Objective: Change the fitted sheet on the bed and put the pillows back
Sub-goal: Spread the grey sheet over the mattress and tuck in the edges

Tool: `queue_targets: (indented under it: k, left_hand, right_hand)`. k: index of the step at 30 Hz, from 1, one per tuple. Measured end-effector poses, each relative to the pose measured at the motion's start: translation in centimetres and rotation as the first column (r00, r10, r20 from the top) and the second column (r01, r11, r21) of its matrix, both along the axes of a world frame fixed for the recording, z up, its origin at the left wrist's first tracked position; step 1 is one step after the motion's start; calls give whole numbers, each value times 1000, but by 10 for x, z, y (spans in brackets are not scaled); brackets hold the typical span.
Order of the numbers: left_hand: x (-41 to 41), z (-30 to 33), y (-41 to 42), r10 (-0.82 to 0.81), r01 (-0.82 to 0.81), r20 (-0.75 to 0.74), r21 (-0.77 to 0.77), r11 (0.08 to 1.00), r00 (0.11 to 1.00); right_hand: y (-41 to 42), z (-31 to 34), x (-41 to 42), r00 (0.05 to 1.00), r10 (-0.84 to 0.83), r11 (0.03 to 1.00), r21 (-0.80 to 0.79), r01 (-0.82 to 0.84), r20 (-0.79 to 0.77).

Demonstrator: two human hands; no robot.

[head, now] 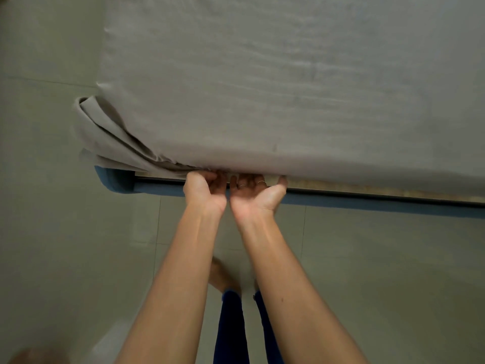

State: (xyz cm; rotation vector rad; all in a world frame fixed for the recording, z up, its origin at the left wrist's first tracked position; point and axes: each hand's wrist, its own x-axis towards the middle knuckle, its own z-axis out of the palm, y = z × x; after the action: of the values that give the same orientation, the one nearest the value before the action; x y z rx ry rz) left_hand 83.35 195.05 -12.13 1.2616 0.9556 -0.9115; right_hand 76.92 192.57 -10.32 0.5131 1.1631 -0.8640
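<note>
A grey fitted sheet (262,88) covers the top of the mattress and hangs over its near edge. At the near left corner the sheet (105,135) bunches in loose folds that stick out past the mattress. Both my hands are palm up under the near edge, side by side. My left hand (206,189) has its fingers curled round the sheet's hem. My right hand (256,191) also curls its fingers up under the sheet edge, thumb out to the right. The fingertips of both are hidden under the fabric. No pillows are in view.
A blue bed frame (367,203) runs below the mattress, its rounded corner (112,179) at the left. A pale wooden slat edge (367,189) shows between frame and mattress. Grey tiled floor (52,232) lies left of and in front of the bed. My legs and feet stand below.
</note>
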Motion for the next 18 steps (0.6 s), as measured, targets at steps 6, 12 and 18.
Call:
queue_targets:
  k: [6, 12, 18]
  left_hand:
    - [10, -11, -4, -26, 21, -32, -167, 986, 999]
    - [38, -2, 17, -478, 468, -13, -180, 865, 878]
    - [60, 23, 36, -545, 544, 45, 34, 839, 837]
  right_hand:
    - [-11, -9, 14, 998, -43, 996, -81, 46, 40]
    - [-4, -15, 6, 989, 124, 985, -107, -132, -77]
    - [6, -8, 9, 849, 354, 932, 66, -358, -392]
